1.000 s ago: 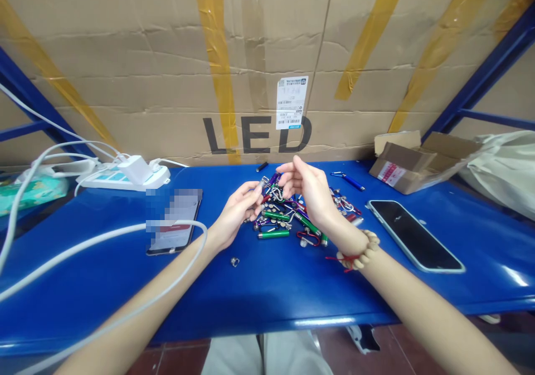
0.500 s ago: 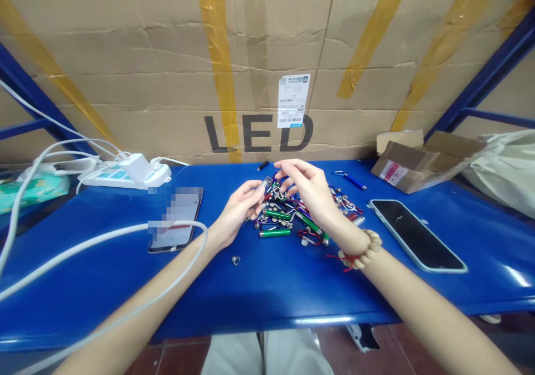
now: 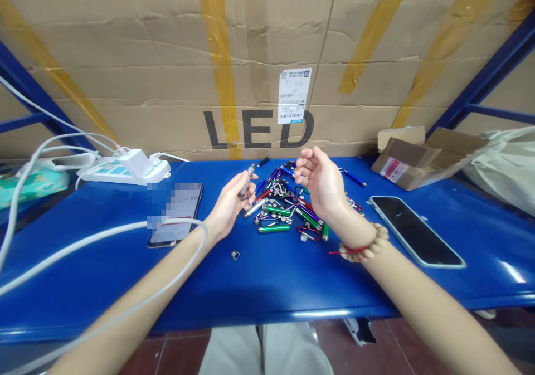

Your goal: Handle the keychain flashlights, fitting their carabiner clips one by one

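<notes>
My left hand (image 3: 230, 203) is closed round a small silver pen-shaped flashlight (image 3: 247, 179), held upright just left of a pile of little coloured keychain flashlights (image 3: 288, 210) on the blue shelf (image 3: 267, 274). My right hand (image 3: 320, 183) hovers over the pile's right part with its fingers curled inward; whatever is in them is hidden. A bead bracelet with a red cord (image 3: 363, 246) circles my right wrist. A single small metal part (image 3: 235, 255) lies alone in front of the pile.
A phone with a lit screen (image 3: 174, 216) lies left of my left hand, a dark phone (image 3: 413, 230) to the right. A white power strip with charger (image 3: 125, 170) and cables sit far left. An open cardboard box (image 3: 418, 160) and a white bag (image 3: 505, 163) stand at the right.
My left hand has lifted a silver flashlight up out of the pile and now holds it upright. My right hand has pulled back and raised, fingers curling in.
</notes>
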The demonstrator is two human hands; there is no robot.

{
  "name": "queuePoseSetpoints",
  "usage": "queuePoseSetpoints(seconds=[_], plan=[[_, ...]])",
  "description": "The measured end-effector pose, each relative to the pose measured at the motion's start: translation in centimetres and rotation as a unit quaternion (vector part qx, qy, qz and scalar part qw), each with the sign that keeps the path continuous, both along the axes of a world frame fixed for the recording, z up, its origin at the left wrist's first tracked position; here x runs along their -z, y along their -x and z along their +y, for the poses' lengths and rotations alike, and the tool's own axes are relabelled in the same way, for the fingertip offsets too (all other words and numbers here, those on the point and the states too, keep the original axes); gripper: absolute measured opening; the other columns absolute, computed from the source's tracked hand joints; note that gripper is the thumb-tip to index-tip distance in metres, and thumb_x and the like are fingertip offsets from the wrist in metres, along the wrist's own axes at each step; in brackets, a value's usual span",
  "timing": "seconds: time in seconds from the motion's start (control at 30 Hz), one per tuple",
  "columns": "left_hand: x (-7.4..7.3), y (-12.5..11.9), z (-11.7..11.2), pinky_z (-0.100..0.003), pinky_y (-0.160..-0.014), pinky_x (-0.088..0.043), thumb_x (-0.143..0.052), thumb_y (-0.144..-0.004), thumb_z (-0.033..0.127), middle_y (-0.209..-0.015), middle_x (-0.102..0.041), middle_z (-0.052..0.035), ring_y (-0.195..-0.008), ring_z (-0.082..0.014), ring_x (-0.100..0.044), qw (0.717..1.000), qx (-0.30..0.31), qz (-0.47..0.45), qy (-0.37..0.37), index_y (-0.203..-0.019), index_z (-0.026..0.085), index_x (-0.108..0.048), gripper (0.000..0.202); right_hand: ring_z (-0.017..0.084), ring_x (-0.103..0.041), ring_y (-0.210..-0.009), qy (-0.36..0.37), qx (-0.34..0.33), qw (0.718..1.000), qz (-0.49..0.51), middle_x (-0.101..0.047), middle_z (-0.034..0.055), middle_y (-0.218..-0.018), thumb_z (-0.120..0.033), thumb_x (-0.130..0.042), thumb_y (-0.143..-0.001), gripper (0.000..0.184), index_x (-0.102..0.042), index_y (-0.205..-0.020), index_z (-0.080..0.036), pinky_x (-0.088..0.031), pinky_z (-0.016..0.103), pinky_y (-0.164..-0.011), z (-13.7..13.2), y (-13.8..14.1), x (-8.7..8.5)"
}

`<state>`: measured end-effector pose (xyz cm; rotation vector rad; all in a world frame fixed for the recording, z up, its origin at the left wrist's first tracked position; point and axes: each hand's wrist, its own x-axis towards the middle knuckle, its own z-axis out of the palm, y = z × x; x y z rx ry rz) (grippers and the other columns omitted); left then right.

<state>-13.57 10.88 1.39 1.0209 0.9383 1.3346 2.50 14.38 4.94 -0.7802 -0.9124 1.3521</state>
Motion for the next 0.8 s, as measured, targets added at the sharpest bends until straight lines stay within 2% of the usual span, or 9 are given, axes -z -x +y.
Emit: queuePoseSetpoints(seconds=[0.1, 0.2, 0.37, 0.5, 0.57, 0.67, 0.8], plan=[[0.1, 0.0, 0.0, -0.016, -0.042, -0.030, -0.051, -0.085, 0.044, -0.063, -0.042, 0.0042, -0.047, -0.0044, -0.040, 1.000, 0.000, -0.015, 0.011, -0.085, 0.016, -0.054, 0.028, 0.004, -0.044, -0.040, 0.068, -0.017, 0.996, 0.048, -0.050, -0.0052, -0.050, -0.025, -0.037, -0.089, 0.029, -0.049, -0.064, -0.018, -0.033, 0.016, -0.040, 0.1, -0.1, -0.3], [0.2, -0.1, 0.1, -0.016, -0.042, -0.031, -0.051, -0.085, 0.044, -0.063, -0.042, 0.0043, -0.046, -0.0046, -0.040, 1.000, 0.003, -0.017, 0.019, -0.084, 0.016, -0.054, 0.028, 0.004, -0.043, -0.039, 0.103, -0.044, 0.991, 0.071, -0.047, -0.0065, -0.048, -0.024, -0.038, -0.088, 0.027, -0.047, -0.064, -0.018, -0.031, 0.016, -0.039, 0.2, -0.2, -0.1], [-0.1, -0.3, 0.0, -0.016, -0.041, -0.031, -0.047, -0.087, 0.039, -0.062, -0.043, 0.0043, -0.044, -0.0048, -0.040, 0.999, 0.001, -0.021, 0.035, -0.084, 0.016, -0.053, 0.024, 0.003, -0.037, -0.036, 0.110, -0.074, 0.989, 0.071, -0.042, -0.0078, -0.045, -0.023, -0.039, -0.087, 0.027, -0.045, -0.061, -0.018, -0.029, 0.016, -0.039, 0.3, -0.1, 0.2], [-0.3, -0.3, -0.1, -0.017, -0.041, -0.032, -0.043, -0.089, 0.035, -0.061, -0.043, 0.0040, -0.043, -0.0052, -0.040, 0.999, 0.005, -0.027, 0.046, -0.082, 0.016, -0.052, 0.021, 0.004, -0.036, -0.038, 0.109, -0.084, 0.989, 0.049, -0.046, -0.0067, -0.047, -0.023, -0.042, -0.084, 0.025, -0.048, -0.060, -0.018, -0.030, 0.017, -0.040, 0.3, 0.0, 0.2], [-0.3, -0.3, -0.1, -0.017, -0.042, -0.032, -0.043, -0.088, 0.034, -0.061, -0.043, 0.0040, -0.044, -0.0054, -0.040, 0.999, 0.008, -0.027, 0.045, -0.082, 0.016, -0.052, 0.021, 0.004, -0.038, -0.039, 0.111, -0.080, 0.990, 0.026, -0.053, -0.0049, -0.052, -0.024, -0.044, -0.081, 0.022, -0.053, -0.062, -0.018, -0.031, 0.018, -0.040, 0.3, 0.0, 0.3], [-0.2, -0.3, -0.1, -0.017, -0.042, -0.032, -0.044, -0.088, 0.034, -0.062, -0.043, 0.0038, -0.044, -0.0054, -0.040, 0.999, 0.008, -0.023, 0.045, -0.083, 0.016, -0.052, 0.020, 0.004, -0.043, -0.044, 0.085, -0.096, 0.991, -0.025, -0.066, 0.0004, -0.071, -0.027, -0.045, -0.079, 0.023, -0.064, -0.070, -0.018, -0.035, 0.018, -0.043, 0.4, 0.0, 0.6], [-0.1, -0.2, -0.1, -0.017, -0.042, -0.032, -0.044, -0.087, 0.034, -0.063, -0.043, 0.0039, -0.044, -0.0051, -0.040, 0.999, 0.009, -0.021, 0.044, -0.084, 0.016, -0.052, 0.020, 0.005, -0.048, -0.049, 0.043, -0.127, 0.988, -0.073, -0.071, 0.0044, -0.091, -0.030, -0.047, -0.079, 0.027, -0.070, -0.074, -0.017, -0.039, 0.018, -0.046, 0.2, 0.1, 1.1]])
